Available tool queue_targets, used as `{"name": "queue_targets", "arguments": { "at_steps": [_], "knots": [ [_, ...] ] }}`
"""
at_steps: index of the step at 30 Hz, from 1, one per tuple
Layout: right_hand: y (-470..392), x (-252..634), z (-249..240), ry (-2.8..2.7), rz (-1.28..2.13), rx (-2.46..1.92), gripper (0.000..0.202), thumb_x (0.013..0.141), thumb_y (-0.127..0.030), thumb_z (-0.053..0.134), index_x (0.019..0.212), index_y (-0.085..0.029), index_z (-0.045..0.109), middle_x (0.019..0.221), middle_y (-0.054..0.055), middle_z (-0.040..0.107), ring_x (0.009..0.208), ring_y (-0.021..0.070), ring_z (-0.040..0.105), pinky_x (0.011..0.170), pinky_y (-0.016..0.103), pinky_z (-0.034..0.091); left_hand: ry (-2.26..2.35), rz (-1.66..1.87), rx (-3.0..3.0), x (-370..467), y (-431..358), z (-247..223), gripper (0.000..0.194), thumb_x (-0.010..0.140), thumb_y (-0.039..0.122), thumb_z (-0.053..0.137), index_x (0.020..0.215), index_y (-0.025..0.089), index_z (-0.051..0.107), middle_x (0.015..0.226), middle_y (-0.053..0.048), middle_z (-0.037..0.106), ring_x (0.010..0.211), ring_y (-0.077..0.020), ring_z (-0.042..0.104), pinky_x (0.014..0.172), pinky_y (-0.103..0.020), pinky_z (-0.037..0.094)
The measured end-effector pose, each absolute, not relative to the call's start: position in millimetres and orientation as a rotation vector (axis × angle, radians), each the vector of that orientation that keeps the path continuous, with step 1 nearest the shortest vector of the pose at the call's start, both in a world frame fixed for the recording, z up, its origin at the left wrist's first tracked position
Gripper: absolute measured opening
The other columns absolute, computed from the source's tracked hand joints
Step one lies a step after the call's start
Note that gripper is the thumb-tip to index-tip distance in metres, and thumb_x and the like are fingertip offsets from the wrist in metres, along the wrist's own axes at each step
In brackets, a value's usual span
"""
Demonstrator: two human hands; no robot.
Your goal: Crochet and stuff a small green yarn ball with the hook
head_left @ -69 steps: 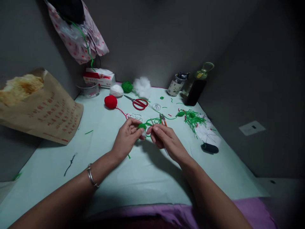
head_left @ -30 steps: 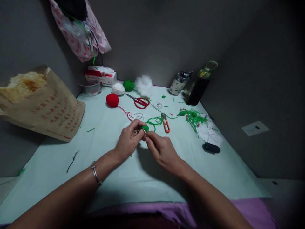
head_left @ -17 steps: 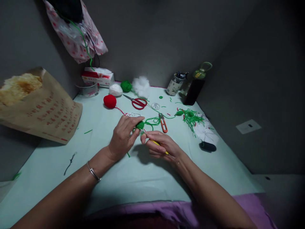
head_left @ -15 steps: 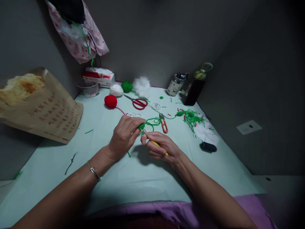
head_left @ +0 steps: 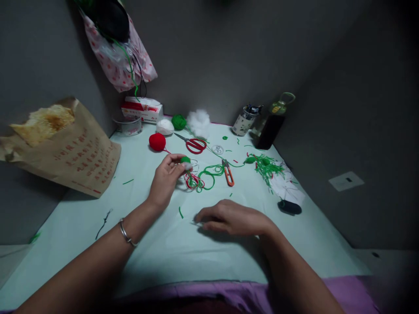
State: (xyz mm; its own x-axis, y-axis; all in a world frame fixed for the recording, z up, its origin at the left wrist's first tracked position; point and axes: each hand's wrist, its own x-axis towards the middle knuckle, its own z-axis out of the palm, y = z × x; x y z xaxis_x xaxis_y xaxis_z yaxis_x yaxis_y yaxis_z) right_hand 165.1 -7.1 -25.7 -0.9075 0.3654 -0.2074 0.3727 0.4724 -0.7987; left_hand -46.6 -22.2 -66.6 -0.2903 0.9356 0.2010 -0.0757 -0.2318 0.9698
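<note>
At the pale green table (head_left: 98,196), your left hand (head_left: 165,179) pinches a small green crocheted piece (head_left: 185,160) between thumb and fingertips, lifted just above the surface at mid-table, near the red ball of yarn (head_left: 157,141). Your right hand (head_left: 234,218) lies palm down on the table nearer to you, fingers loosely curled and pointing left; whether anything sits under it, you cannot tell.

The step in hand looks like a pause in the crochet work — piece held up, working hand set down. A sensible next move calls for bringing the right hand up to the piece without dragging on its yarn.

The piece is rounded, with no clear long axis; its whitish end faces right and down, toward the loose green and red yarn tangle (head_left: 198,179) beside it. The orange snips (head_left: 228,172) lie just right of that tangle — red scissors (head_left: 194,144) farther back.
</note>
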Motion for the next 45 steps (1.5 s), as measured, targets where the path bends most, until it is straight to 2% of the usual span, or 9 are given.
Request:
{"name": "queue_targets", "arguments": {
  "at_steps": [4,9,12,16,19,21,25,34,45],
  "knots": [
    [6.6,174.9,-26.7,2.979,-1.171,1.216,0.02,0.09,-0.041,0.073,0.1,-0.024,0.075,0.089,0.006,0.071,0.077,0.019,0.06,0.074,0.032,0.044,1.12,1.512,1.014,-39.3,-25.0,-63.8,0.023,0.091,0.03,0.065,0.111,0.019,0.067,0.104,-0.006,0.072,0.09,-0.0187,0.069,0.084,-0.033,0.056],
    [1.8,152.3,-45.5,2.976,-1.689,1.42,0.025,0.09,-0.042,0.071,0.106,-0.022,0.067,0.104,0.006,0.068,0.094,0.0209,0.06,0.081,0.033,0.046,1.062,1.431,1.013,-26.4,-34.1,-63.0,0.026,0.084,0.027,0.075,0.109,0.021,0.075,0.107,-0.004,0.074,0.093,-0.0181,0.066,0.087,-0.029,0.052],
    [0.7,145.5,-51.1,2.93,-1.818,1.341,0.02,0.095,-0.039,0.063,0.089,-0.02,0.068,0.088,0.003,0.065,0.083,0.0183,0.057,0.078,0.033,0.044,1.062,1.455,0.983,-23.7,-34.8,-64.6,0.026,0.082,0.028,0.077,0.106,0.021,0.072,0.102,-0.003,0.073,0.088,-0.0171,0.066,0.084,-0.029,0.052],
    [4.5,149.8,-41.1,2.944,-2.269,1.467,0.029,0.095,-0.036,0.061,0.072,-0.02,0.064,0.104,0.006,0.067,0.093,0.0177,0.058,0.085,0.031,0.045,1.062,1.483,0.919,-22.5,-32.5,-66.0,0.024,0.081,0.03,0.077,0.097,0.02,0.061,0.085,0.001,0.068,0.076,-0.0148,0.066,0.077,-0.029,0.052],
    [5.4,151.9,-33.3,2.604,-2.852,1.343,0.028,0.089,-0.037,0.067,0.069,-0.02,0.056,0.101,0.003,0.068,0.07,0.0123,0.056,0.063,0.026,0.044,1.042,1.447,0.915,-20.3,-32.8,-65.6,0.025,0.081,0.031,0.076,0.093,0.019,0.057,0.079,0.001,0.067,0.072,-0.0149,0.066,0.074,-0.029,0.053],
    [5.5,151.7,-31.9,2.415,-2.998,1.323,0.024,0.087,-0.037,0.069,0.075,-0.021,0.055,0.098,0.001,0.068,0.051,0.0072,0.044,0.047,0.024,0.03,1.031,1.437,0.929,-19.1,-34.1,-64.5,0.025,0.081,0.031,0.075,0.093,0.019,0.057,0.08,0.001,0.068,0.071,-0.0146,0.066,0.074,-0.03,0.053],
    [6.8,151.0,-34.9,2.61,-2.48,1.588,0.025,0.086,-0.045,0.072,0.09,-0.021,0.063,0.083,-0.002,0.064,0.052,0.0074,0.037,0.048,0.024,0.027,1.033,1.456,0.985,-18.3,-37.1,-61.5,0.024,0.081,0.027,0.075,0.096,0.019,0.059,0.086,0.001,0.067,0.074,-0.0129,0.063,0.075,-0.028,0.051],
    [4.1,145.1,-40.8,2.92,-1.725,1.694,0.052,0.085,-0.059,0.065,0.057,-0.02,0.045,0.057,-0.006,0.037,0.057,0.0102,0.032,0.055,0.027,0.024,1.035,1.405,1.068,-18.1,-38.8,-61.9,0.024,0.082,0.026,0.077,0.098,0.02,0.06,0.091,0.0,0.067,0.082,-0.0147,0.063,0.079,-0.029,0.051],
    [-9.4,145.4,-36.1,3.102,-1.38,1.437,0.022,0.096,-0.028,0.049,0.077,-0.02,0.056,0.065,-0.003,0.048,0.06,0.0122,0.041,0.06,0.025,0.031,1.114,1.377,1.064,-24.4,-30.0,-67.2,0.023,0.074,0.021,0.078,0.083,0.02,0.057,0.072,0.003,0.065,0.065,-0.0138,0.061,0.066,-0.029,0.049]
  ]
}}
